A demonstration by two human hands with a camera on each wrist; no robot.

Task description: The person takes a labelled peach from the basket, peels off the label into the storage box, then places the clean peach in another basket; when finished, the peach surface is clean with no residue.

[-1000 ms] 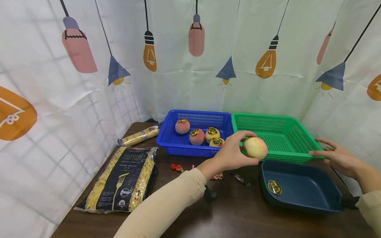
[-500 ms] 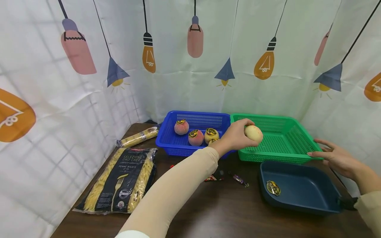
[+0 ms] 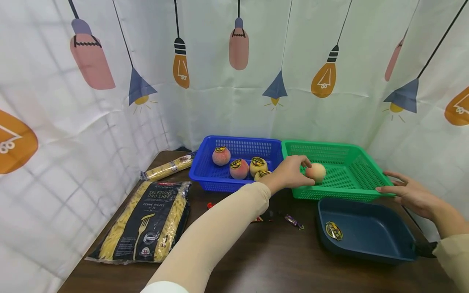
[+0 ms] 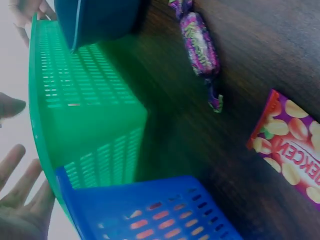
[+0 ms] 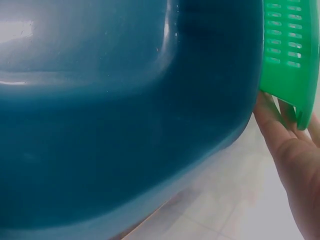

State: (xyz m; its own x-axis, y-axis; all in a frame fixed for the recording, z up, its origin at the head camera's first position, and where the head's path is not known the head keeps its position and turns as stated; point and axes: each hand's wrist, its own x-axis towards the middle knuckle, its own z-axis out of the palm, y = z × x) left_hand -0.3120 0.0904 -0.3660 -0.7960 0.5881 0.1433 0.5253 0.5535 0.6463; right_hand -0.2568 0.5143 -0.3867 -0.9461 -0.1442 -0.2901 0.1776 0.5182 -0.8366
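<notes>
A peach (image 3: 316, 172) with a pink patch sits in the left part of the green basket (image 3: 340, 191). My left hand (image 3: 291, 173) reaches over that basket's left side, thumb and fingers spread around the peach's near side. In the left wrist view, the fingers of my left hand (image 4: 25, 205) are spread apart, and the peach is hidden. My right hand (image 3: 417, 197) holds the green basket's right front corner, thumb at the rim. The right wrist view shows the fingers (image 5: 280, 132) on both sides of the green basket's edge (image 5: 305, 95).
A blue basket (image 3: 216, 184) with several stickered peaches adjoins on the left. In front stands a dark blue pan (image 3: 373, 232) holding a round sticker (image 3: 334, 230). A wrapped candy (image 3: 294, 222), a pasta bag (image 3: 141, 221) and a spaghetti pack (image 3: 170, 167) lie on the table.
My left hand has carried the peach over and down into the green basket, and its fingers have loosened from it. My right hand has stayed at the basket's corner.
</notes>
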